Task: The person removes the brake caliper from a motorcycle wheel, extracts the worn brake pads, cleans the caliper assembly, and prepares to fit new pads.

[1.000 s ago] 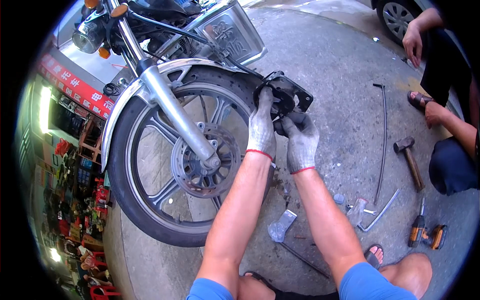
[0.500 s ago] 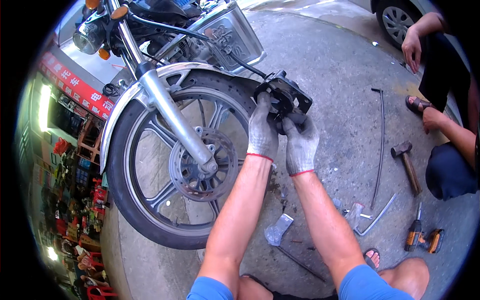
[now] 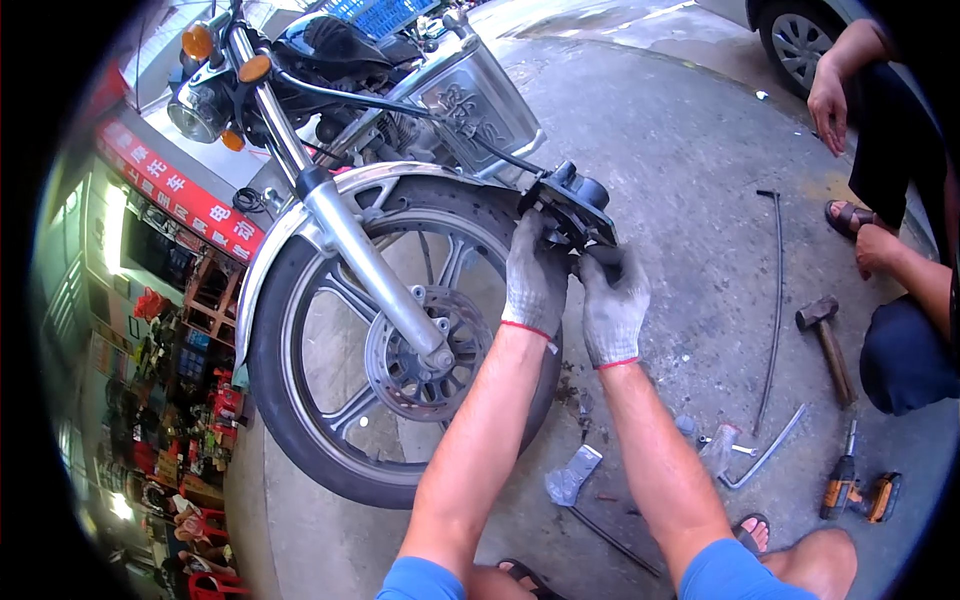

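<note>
**Two gloved hands on a brake caliper at the front wheel**

Nearest the camera, below the grip, the person's bare knees and blue shorts fill the lower edge; both forearms rise from there toward the grasp; between the forearms and just below the hands a crumpled grey rag (image 3: pixel 572 474) lies on the concrete, with a thin dark rod (image 3: pixel 612 540) beside it; to the lower right of the grip lie a bent metal bar (image 3: pixel 768 450) and an orange cordless drill (image 3: pixel 858 494).

At the grip itself, the left hand (image 3: pixel 536 278), in a grey knit glove with a red cuff, is closed around the near left side of the black brake caliper (image 3: pixel 572 207); the right hand (image 3: pixel 612 302), gloved alike, is clenched on the caliper's lower right side, fingers curled over its edge; the two hands touch each other; the caliper sits just above them, level with the top of the tyre (image 3: pixel 300 400) and beside its right edge, with a black hose (image 3: pixel 400 108) running from it up and left.

Left of the grip stand the front wheel's brake disc (image 3: pixel 420 350), the chrome fork leg (image 3: pixel 365 265) and the silver mudguard (image 3: pixel 330 195); right of the grip, well apart, a hammer (image 3: pixel 828 345) and a long thin rod (image 3: pixel 772 300) lie on the ground; beyond these another person (image 3: pixel 900 250) crouches; farthest up, above the grip, are the headlamp (image 3: pixel 198 112) and a car wheel (image 3: pixel 795 40).
</note>
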`<control>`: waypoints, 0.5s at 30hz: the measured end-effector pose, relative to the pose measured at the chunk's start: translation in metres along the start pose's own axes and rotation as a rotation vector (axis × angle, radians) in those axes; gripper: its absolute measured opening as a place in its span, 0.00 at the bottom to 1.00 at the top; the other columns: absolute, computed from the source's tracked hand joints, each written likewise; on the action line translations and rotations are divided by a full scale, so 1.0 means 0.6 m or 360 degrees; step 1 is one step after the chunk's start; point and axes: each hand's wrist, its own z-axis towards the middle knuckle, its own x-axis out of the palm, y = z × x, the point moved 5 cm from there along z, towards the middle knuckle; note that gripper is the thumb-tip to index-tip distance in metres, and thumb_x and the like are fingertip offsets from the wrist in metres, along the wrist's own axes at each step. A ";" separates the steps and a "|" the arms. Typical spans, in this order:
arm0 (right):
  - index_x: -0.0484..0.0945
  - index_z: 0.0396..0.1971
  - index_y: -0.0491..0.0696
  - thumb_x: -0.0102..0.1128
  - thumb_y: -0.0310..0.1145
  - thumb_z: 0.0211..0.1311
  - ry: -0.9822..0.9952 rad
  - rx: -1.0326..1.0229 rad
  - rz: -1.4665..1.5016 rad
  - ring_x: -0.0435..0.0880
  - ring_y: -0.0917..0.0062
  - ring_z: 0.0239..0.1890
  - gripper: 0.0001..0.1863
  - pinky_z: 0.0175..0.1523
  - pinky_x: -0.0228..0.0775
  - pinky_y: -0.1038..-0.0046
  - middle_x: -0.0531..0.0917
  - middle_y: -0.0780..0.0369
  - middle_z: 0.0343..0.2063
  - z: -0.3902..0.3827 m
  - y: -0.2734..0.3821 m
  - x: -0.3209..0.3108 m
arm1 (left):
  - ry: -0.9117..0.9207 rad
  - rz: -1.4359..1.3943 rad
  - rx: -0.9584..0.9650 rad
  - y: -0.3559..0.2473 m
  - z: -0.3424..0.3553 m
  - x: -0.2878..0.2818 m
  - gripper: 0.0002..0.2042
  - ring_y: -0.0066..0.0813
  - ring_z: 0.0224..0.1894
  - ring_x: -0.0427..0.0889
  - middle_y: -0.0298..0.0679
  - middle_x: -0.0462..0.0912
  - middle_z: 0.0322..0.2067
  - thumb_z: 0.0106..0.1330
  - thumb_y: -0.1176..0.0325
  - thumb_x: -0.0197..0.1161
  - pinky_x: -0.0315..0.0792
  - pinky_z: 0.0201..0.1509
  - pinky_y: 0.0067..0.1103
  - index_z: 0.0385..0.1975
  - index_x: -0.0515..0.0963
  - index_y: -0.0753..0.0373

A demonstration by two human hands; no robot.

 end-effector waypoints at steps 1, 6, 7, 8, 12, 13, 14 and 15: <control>0.76 0.34 0.40 0.61 0.21 0.58 -0.0004 -0.0015 0.0026 0.77 0.78 0.34 0.05 0.43 0.70 0.73 0.79 0.60 0.28 0.005 -0.006 -0.002 | -0.0038 0.0017 0.0029 0.000 0.000 0.000 0.18 0.33 0.50 0.72 0.36 0.76 0.43 0.72 0.53 0.49 0.64 0.56 0.34 0.53 0.71 0.57; 0.76 0.34 0.40 0.60 0.20 0.57 0.0001 -0.0043 0.0031 0.77 0.78 0.34 0.06 0.43 0.70 0.73 0.79 0.60 0.28 0.011 0.006 -0.004 | -0.0007 -0.0123 0.0091 -0.002 0.004 0.014 0.22 0.35 0.51 0.72 0.39 0.76 0.46 0.71 0.48 0.51 0.64 0.58 0.35 0.54 0.72 0.58; 0.76 0.34 0.40 0.61 0.21 0.56 0.0014 -0.0064 0.0008 0.77 0.77 0.34 0.06 0.43 0.70 0.72 0.79 0.60 0.28 0.012 0.014 -0.005 | -0.0012 -0.0229 0.0027 0.001 0.001 0.020 0.25 0.37 0.53 0.72 0.41 0.76 0.49 0.69 0.45 0.51 0.62 0.60 0.36 0.56 0.71 0.58; 0.76 0.33 0.41 0.61 0.21 0.56 0.0027 -0.0085 -0.0015 0.78 0.76 0.33 0.05 0.42 0.70 0.72 0.79 0.59 0.28 0.013 0.018 -0.006 | -0.0019 -0.0335 -0.0037 0.005 -0.003 0.026 0.28 0.38 0.55 0.71 0.42 0.75 0.52 0.68 0.42 0.52 0.61 0.63 0.37 0.58 0.70 0.59; 0.77 0.32 0.41 0.62 0.23 0.56 0.0013 -0.0205 -0.0196 0.79 0.73 0.31 0.05 0.40 0.70 0.71 0.80 0.57 0.27 0.014 0.030 -0.014 | 0.0240 -0.0532 -0.0161 0.009 -0.011 0.044 0.33 0.41 0.58 0.70 0.42 0.73 0.58 0.66 0.39 0.53 0.58 0.67 0.38 0.62 0.67 0.59; 0.77 0.31 0.41 0.62 0.24 0.55 0.0022 -0.0187 -0.0183 0.79 0.72 0.31 0.05 0.40 0.71 0.70 0.80 0.57 0.27 0.016 0.026 -0.016 | 0.0284 -0.0508 -0.0118 0.007 -0.010 0.050 0.35 0.45 0.58 0.71 0.45 0.73 0.57 0.65 0.38 0.53 0.61 0.66 0.40 0.63 0.65 0.59; 0.77 0.31 0.41 0.63 0.25 0.55 0.0029 -0.0169 -0.0169 0.79 0.70 0.30 0.05 0.39 0.71 0.70 0.79 0.57 0.26 0.019 0.024 -0.018 | 0.0328 -0.0484 -0.0075 0.005 -0.010 0.057 0.37 0.49 0.57 0.72 0.48 0.73 0.56 0.65 0.37 0.53 0.64 0.65 0.43 0.65 0.62 0.60; 0.77 0.31 0.41 0.63 0.25 0.55 0.0035 -0.0170 -0.0167 0.79 0.70 0.30 0.05 0.39 0.71 0.70 0.79 0.57 0.26 0.018 0.032 -0.016 | 0.0327 -0.0483 -0.0068 0.002 -0.008 0.055 0.37 0.49 0.57 0.72 0.48 0.73 0.56 0.65 0.37 0.53 0.64 0.65 0.43 0.65 0.62 0.60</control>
